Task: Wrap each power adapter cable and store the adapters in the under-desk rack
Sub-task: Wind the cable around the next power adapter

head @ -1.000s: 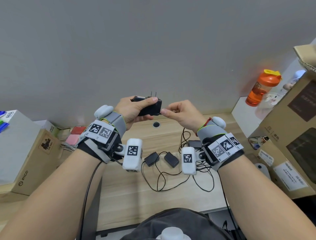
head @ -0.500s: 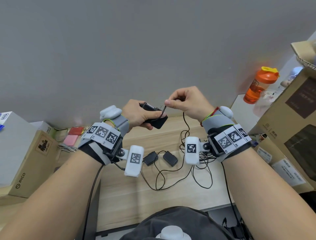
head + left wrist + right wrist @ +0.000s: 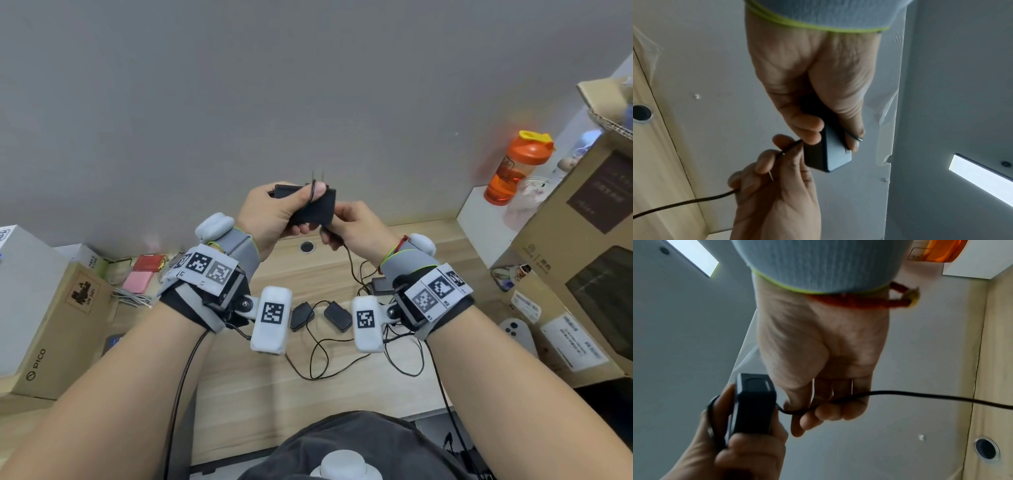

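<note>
A black power adapter (image 3: 313, 210) (image 3: 830, 155) (image 3: 754, 405) is held up in front of the grey wall, prongs pointing up. My left hand (image 3: 284, 214) (image 3: 818, 100) grips its body, the thumb pressing a turn of thin black cable (image 3: 349, 260) (image 3: 920, 396) against it. My right hand (image 3: 356, 228) (image 3: 824, 369) (image 3: 774, 178) is just right of and below the adapter and pinches that cable, which trails down to the desk (image 3: 260, 394). Two more black adapters (image 3: 301, 315) (image 3: 338, 316) lie on the desk among loose cable loops, with a third (image 3: 382, 286) partly hidden behind my right wrist.
Cardboard boxes (image 3: 41, 325) stand at the left and a large box (image 3: 582, 257) at the right. An orange bottle (image 3: 517, 168) sits on a white shelf at the back right. A cable hole (image 3: 307, 246) is in the desk near the wall.
My right hand swung the cable from above the adapter down to its lower right side, laying a turn around it. The left hand turned the adapter so its prongs point up.
</note>
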`<state>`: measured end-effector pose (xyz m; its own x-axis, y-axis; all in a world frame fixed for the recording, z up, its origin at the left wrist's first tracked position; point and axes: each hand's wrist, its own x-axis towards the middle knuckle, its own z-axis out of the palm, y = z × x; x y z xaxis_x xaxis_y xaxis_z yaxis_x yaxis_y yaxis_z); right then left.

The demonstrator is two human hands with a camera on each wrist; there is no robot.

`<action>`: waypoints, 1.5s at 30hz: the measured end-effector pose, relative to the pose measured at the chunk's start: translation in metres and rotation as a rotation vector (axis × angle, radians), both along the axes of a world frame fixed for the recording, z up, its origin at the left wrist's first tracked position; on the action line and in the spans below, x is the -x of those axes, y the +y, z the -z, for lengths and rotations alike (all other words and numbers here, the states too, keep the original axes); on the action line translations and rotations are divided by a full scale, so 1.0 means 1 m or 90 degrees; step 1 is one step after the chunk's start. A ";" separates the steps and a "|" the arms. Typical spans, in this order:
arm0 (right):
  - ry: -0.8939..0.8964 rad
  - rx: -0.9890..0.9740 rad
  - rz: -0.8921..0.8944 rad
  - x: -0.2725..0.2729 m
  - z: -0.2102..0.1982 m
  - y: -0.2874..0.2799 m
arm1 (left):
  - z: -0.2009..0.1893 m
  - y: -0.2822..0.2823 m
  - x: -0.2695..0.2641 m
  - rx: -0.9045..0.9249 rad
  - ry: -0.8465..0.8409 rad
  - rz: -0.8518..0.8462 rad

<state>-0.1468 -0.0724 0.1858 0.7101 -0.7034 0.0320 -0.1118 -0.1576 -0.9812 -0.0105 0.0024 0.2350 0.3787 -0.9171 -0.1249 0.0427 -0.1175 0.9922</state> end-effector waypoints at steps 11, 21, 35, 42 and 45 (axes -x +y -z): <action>0.140 0.129 -0.104 0.011 -0.028 0.009 | 0.011 -0.008 -0.019 0.005 -0.044 -0.165; -0.012 0.176 0.047 0.021 -0.064 -0.014 | 0.014 -0.007 -0.019 -0.052 -0.143 -0.057; -0.057 0.083 0.105 0.011 -0.035 -0.027 | -0.010 -0.007 -0.001 0.008 -0.072 0.063; 0.009 0.027 0.042 -0.004 -0.011 -0.017 | -0.008 -0.017 -0.004 0.051 0.002 -0.030; 0.059 0.045 -0.029 -0.006 -0.013 -0.009 | -0.007 -0.021 -0.005 0.063 0.030 -0.081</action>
<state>-0.1406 -0.0810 0.1985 0.7431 -0.6690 0.0130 -0.1932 -0.2331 -0.9531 -0.0052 -0.0181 0.2424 0.4881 -0.8709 -0.0570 0.0976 -0.0104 0.9952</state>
